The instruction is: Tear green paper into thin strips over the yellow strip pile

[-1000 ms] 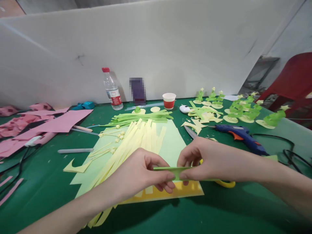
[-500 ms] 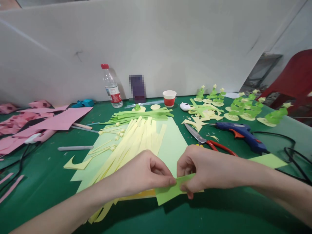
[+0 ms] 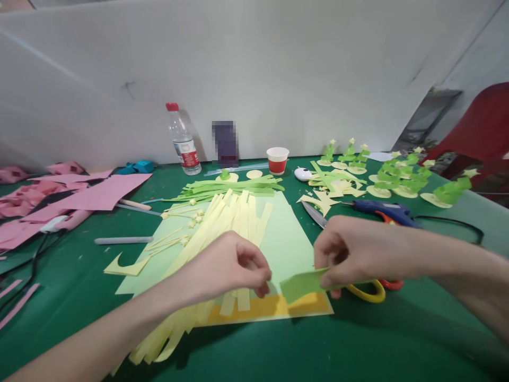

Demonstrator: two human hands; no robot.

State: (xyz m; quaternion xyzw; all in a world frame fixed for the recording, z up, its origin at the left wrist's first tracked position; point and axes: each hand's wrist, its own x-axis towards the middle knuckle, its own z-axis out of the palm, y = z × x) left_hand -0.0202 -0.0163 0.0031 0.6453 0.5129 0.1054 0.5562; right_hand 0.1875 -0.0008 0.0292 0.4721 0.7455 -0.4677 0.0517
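My right hand [image 3: 342, 260] pinches a piece of green paper [image 3: 302, 285] between thumb and fingers, a little above the lower edge of the pale green sheets. To its left, my left hand [image 3: 246, 265] is closed with thumb and fingertips together, holding nothing that shows and apart from the paper. Beneath the left hand and forearm lies a loose bundle of pale yellow paper strips [image 3: 210, 228]. The scissors [image 3: 368, 291], with red and yellow handles, are partly hidden behind my right hand.
A blue glue gun [image 3: 382, 208] lies right, with its cable. Green paper plants with yellow stars [image 3: 401, 178] stand back right. A paper cup [image 3: 277, 162] and a water bottle [image 3: 185, 143] stand at the back wall. Pink paper [image 3: 99, 193] lies left.
My left hand has let go of the green paper and drawn slightly away. My right hand has carried the paper up and to the right.
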